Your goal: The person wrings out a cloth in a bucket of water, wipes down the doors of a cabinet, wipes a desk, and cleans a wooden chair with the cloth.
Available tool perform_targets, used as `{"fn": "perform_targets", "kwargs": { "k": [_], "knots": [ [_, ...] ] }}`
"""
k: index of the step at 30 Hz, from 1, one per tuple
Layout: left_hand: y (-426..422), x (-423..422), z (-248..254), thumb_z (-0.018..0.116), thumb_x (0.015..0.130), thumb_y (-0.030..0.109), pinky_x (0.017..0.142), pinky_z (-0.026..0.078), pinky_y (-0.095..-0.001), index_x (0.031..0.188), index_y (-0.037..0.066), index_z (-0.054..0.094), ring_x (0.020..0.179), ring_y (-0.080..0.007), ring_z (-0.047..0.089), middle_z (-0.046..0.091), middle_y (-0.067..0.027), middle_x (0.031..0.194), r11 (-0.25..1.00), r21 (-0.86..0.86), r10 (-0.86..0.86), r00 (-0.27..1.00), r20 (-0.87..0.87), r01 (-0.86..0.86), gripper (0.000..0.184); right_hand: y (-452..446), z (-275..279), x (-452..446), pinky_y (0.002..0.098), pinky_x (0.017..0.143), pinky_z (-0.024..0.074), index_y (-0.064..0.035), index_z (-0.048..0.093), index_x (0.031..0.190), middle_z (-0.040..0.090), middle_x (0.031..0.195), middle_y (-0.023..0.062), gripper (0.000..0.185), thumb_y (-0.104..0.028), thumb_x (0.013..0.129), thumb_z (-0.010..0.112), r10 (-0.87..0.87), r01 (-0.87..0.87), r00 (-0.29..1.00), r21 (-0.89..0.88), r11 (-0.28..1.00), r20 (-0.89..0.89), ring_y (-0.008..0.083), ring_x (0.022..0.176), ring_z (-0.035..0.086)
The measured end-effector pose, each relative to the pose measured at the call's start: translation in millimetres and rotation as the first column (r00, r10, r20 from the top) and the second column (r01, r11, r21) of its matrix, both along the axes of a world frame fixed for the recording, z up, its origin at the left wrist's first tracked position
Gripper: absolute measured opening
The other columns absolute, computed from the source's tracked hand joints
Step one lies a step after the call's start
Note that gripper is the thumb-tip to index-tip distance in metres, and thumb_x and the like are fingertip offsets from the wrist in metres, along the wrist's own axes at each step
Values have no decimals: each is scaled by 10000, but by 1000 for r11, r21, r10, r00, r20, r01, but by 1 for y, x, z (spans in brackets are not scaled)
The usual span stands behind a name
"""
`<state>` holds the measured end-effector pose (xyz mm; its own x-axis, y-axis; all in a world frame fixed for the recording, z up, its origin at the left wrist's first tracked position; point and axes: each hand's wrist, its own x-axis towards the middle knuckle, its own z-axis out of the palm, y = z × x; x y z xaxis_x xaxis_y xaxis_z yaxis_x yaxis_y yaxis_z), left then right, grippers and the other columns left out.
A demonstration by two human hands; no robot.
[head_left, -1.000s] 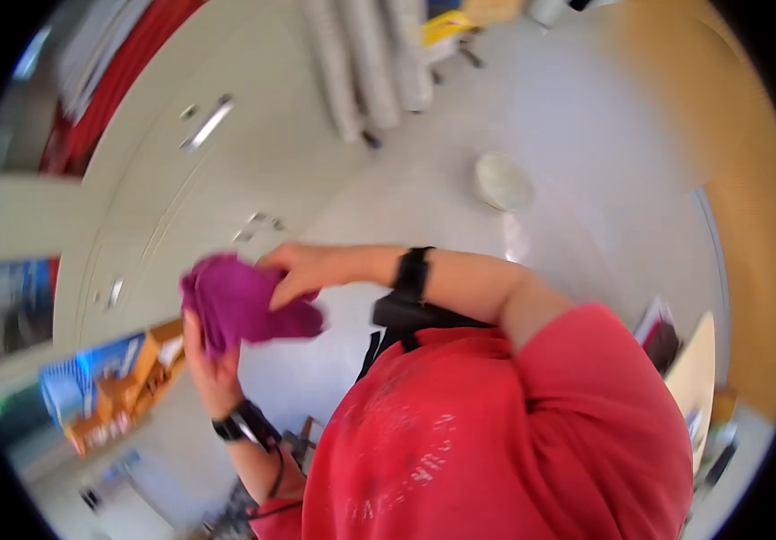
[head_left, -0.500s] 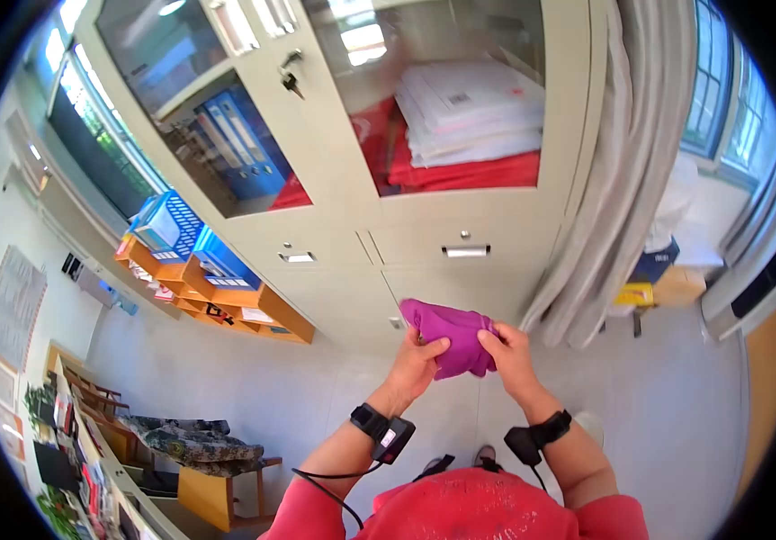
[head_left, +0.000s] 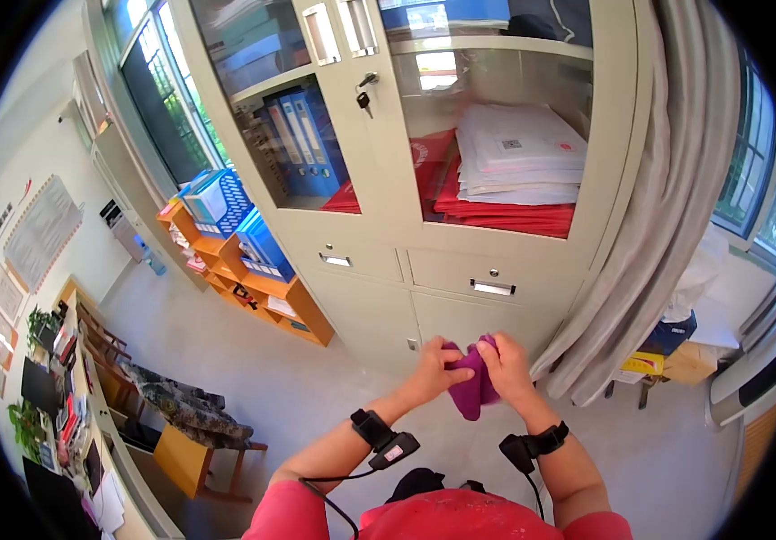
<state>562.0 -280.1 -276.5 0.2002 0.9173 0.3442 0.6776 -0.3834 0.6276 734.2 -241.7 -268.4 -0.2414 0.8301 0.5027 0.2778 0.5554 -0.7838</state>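
Note:
A purple cloth (head_left: 471,389) hangs between my two hands in front of the cabinet. My left hand (head_left: 435,371) pinches its left side, thumb pressed over the top edge. On the other side my right hand (head_left: 505,362) grips the cloth with the thumb on the near face. The fabric is bunched and folded, its lower corner pointing down. Fingers behind the cloth are partly hidden. Both wrists wear black straps with small devices and cables.
A beige cabinet (head_left: 379,261) with glass doors stands ahead, keys (head_left: 365,101) hanging from its lock. Grey curtains (head_left: 667,198) are on the right. To the left are a wooden shelf (head_left: 302,306) with blue file boxes, a chair (head_left: 176,459) with a camouflage jacket, and a cluttered desk.
My hands have drawn closer together, folding the cloth from a wide, spread shape into a narrower bunch. The head view has shifted, so the cabinet sits lower and further right.

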Motion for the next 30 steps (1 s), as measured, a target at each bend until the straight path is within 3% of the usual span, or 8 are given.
{"fn": "perform_targets", "kwargs": {
  "k": [8,9,11,13,18,23,28,30],
  "knots": [
    [14,-18,44,575,887,149,663,488,-251,955,13,628,691,-92,576,638,-22,824,931,-355,333,604,724,-88,161,21,4,-10,360,556,424,-14,561,854,577,725,95,248,-261,869,587,-208,204,956,-41,978,-204,223,600,536],
    [12,-21,56,567,884,147,678,487,-265,998,14,620,737,-102,587,640,-38,848,929,-369,314,609,729,-38,183,30,-15,-7,342,645,463,-41,564,1012,610,949,85,341,-362,904,528,-44,-20,987,-394,919,-153,184,781,591],
    [15,-15,70,584,872,161,695,489,-282,1049,12,603,757,-132,602,647,-60,853,942,-333,201,861,468,-39,233,17,6,-20,349,804,473,-59,519,1156,555,1146,99,439,-427,932,440,112,-618,753,-639,459,-648,194,994,572],
    [23,-14,69,617,837,178,730,486,-308,1131,13,570,791,-213,623,649,-107,890,973,-196,-98,985,146,125,340,16,4,-44,375,923,441,-55,462,1241,530,1203,110,458,-401,947,397,-63,-924,302,-309,224,-951,216,1096,528],
    [33,-27,113,576,837,86,704,495,-326,1061,23,583,812,-264,590,604,-125,878,933,359,-39,996,85,6,233,52,5,-69,388,929,444,-47,486,1204,543,1179,97,352,-267,941,407,80,-914,1,32,405,-997,232,1066,542],
    [60,-102,112,543,792,-80,619,486,-268,1042,27,592,791,-222,582,578,-106,964,848,458,135,944,302,-268,277,77,139,-110,369,933,394,17,383,1302,498,1199,127,439,-246,950,402,222,-121,681,193,974,-697,252,1064,508],
    [65,-143,89,533,787,-89,596,476,-258,1009,20,596,748,-194,579,578,-107,925,881,387,152,938,313,-272,254,163,176,-165,460,963,358,37,414,1281,411,1291,247,556,-186,808,603,-221,268,958,850,454,-184,404,1143,444],
    [59,-163,78,532,784,-92,592,474,-254,995,18,600,724,-182,579,580,-106,904,882,340,209,918,338,-326,247,185,160,-186,396,822,451,52,383,1296,459,1253,254,565,-231,840,561,-336,122,931,748,652,141,377,861,587]
  ]
}}
